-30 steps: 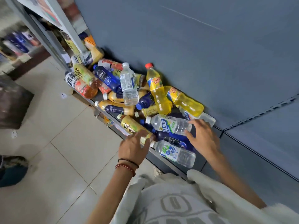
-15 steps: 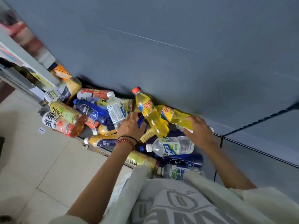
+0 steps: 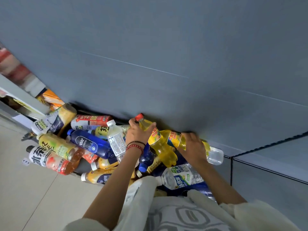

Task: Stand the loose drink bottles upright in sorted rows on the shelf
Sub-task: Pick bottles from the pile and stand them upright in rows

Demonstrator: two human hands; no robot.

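The left hand point(image 3: 139, 132) grips the neck of the red-capped yellow bottle point(image 3: 160, 145), fingers curled just below the cap. This bottle is tilted, with its base resting in the pile. The right hand point(image 3: 194, 147) curls its fingers over the second yellow bottle point(image 3: 175, 139), which lies on its side against the grey back panel point(image 3: 150, 64). The remaining loose bottles lie heaped on the low shelf, among them a blue bottle point(image 3: 90, 144) and a green-labelled clear bottle point(image 3: 180, 177).
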